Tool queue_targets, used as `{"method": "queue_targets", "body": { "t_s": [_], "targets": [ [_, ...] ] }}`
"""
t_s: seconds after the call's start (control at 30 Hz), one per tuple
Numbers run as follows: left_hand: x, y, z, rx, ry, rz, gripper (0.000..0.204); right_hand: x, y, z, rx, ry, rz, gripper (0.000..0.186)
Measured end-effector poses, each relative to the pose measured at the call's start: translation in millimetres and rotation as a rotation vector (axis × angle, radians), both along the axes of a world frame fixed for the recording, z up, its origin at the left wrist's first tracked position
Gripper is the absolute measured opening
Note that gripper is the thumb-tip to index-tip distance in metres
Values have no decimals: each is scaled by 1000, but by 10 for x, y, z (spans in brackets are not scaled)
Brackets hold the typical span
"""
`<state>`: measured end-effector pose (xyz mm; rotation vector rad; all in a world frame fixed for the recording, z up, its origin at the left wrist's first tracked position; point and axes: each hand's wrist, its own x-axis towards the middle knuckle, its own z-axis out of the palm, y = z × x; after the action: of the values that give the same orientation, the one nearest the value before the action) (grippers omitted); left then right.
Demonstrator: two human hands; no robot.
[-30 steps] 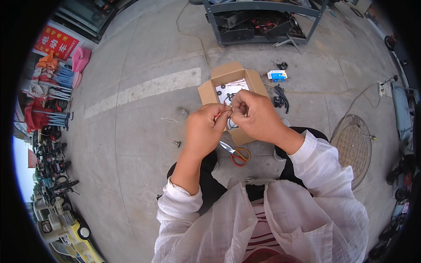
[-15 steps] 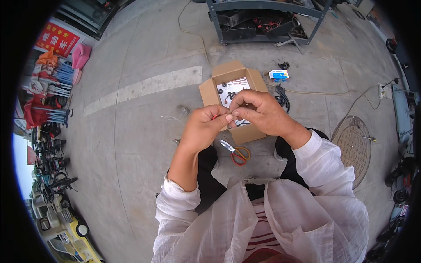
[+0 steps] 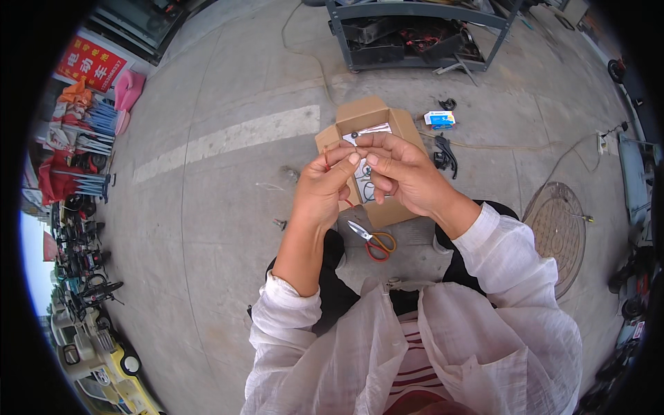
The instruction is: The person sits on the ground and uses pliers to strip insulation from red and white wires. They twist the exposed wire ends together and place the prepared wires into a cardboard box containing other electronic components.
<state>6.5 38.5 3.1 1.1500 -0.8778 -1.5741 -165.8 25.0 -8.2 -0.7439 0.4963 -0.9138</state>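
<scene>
My left hand [image 3: 324, 181] is closed in a pinch, with a thin red wire [image 3: 327, 164] showing at its fingers and a red piece below the palm. Close against it, my right hand [image 3: 404, 169] also pinches, thumb to forefinger; what sits between its fingertips is too small to make out. Both hands are above an open cardboard box [image 3: 393, 213], which holds white paper, thin cables and small dark round parts, partly hidden by my fingers. Scissors [image 3: 378, 245] with red and orange handles lie on the ground between my feet, blades partly apart.
Right of the box are a small blue-and-white carton [image 3: 440, 119] and black lever-like parts [image 3: 446, 155]. A grey metal rack [image 3: 422, 10] stands ahead. A cable [image 3: 512, 146] crosses the concrete towards a socket. A round manhole cover [image 3: 557, 238] lies to the right, parked vehicles far left.
Both hands have risen slightly, and their fingertips now point up, thumbs side by side. The red wire shows more at my left hand. The box and scissors stay put.
</scene>
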Motion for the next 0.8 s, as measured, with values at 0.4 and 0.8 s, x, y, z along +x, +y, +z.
{"method": "queue_targets", "body": {
  "t_s": [0.4,0.8],
  "targets": [
    [-72,8,-63,36,260,29,16,-67,-89,-81,-168,443,67,11],
    [-203,43,8,-84,-384,-132,13,-231,-36,-6,-626,920,-354,21]
  ]
}}
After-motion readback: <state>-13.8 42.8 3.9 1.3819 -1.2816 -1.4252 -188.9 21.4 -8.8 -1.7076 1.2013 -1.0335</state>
